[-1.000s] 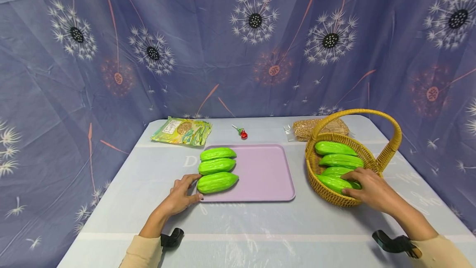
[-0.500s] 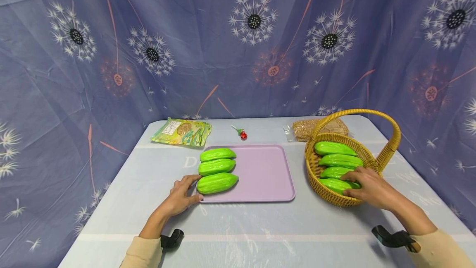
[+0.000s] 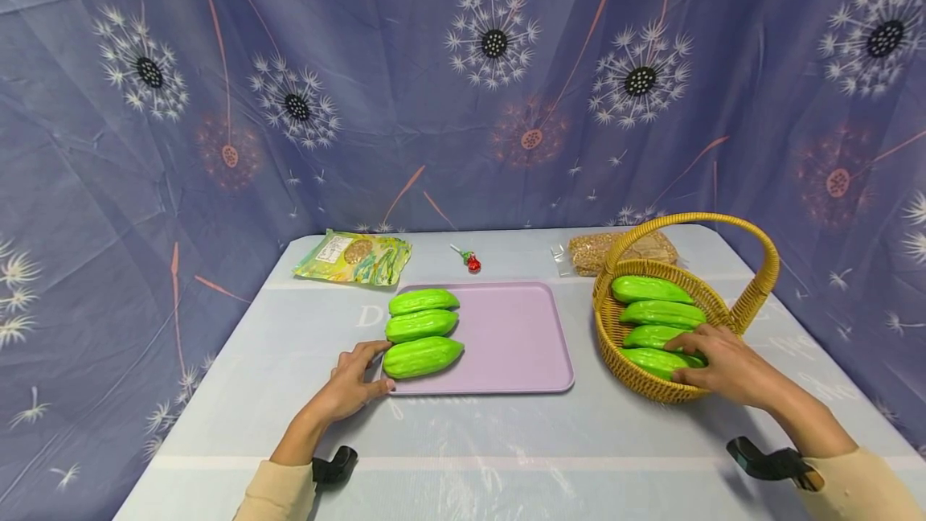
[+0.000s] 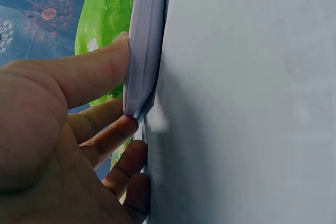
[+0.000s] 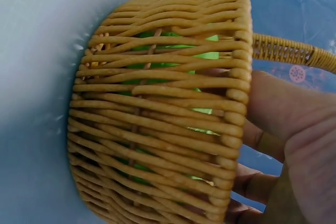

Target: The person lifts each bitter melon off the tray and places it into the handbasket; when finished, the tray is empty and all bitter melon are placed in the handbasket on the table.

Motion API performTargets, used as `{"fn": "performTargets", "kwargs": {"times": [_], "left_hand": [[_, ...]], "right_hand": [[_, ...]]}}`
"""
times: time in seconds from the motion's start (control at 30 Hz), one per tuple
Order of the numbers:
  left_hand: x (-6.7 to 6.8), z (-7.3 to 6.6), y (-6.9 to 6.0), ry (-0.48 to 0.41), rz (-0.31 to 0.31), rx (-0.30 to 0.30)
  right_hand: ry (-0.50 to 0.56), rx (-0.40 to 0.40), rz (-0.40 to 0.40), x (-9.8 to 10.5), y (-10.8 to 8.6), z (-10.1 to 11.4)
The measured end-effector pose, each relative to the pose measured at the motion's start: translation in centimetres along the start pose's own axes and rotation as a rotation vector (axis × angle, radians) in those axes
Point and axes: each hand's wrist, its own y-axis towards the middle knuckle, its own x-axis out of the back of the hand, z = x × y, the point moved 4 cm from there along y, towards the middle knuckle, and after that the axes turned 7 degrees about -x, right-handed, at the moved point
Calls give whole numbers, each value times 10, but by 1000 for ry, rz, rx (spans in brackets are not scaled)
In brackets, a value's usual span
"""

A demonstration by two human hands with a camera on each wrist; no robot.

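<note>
In the head view my left hand [image 3: 350, 384] holds the near left corner of a lilac tray [image 3: 517, 336], thumb on its front rim and fingers by its left side. Three green ribbed gourds [image 3: 423, 357] lie in a column at the tray's left end. At the right, my right hand [image 3: 723, 364] reaches over the rim of a wicker basket [image 3: 615, 372]. It grips the right end of the nearest green gourd [image 3: 654, 362], one of several in the basket. The right wrist view shows mostly basket weave [image 5: 157, 103], which hides the fingertips.
The basket's tall handle [image 3: 767, 288] arches up beside the right hand. Along the back lie a green-yellow packet [image 3: 354, 257], a small red-and-green lollipop [image 3: 472, 262] and a clear bag of grain [image 3: 586, 254]. A patterned curtain [image 3: 405, 103] stands behind the table.
In the basket, the nearest gourd has shifted slightly to the right with my right hand on it. My left hand and the tray have stayed in place.
</note>
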Motion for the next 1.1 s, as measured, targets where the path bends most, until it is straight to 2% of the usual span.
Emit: {"fn": "performTargets", "kwargs": {"times": [0.3,0.47,0.9,1.1], "left_hand": [[0,1,1,-3,3,5],[0,1,0,-9,3,-3],[0,0,0,-5,4,-2],[1,0,0,-5,2,-3]], "right_hand": [[59,-11,-9,6,-4,9],[72,16,-30,11,-4,20],[79,118,-158,17,-3,63],[109,150,-154,12,3,83]]}}
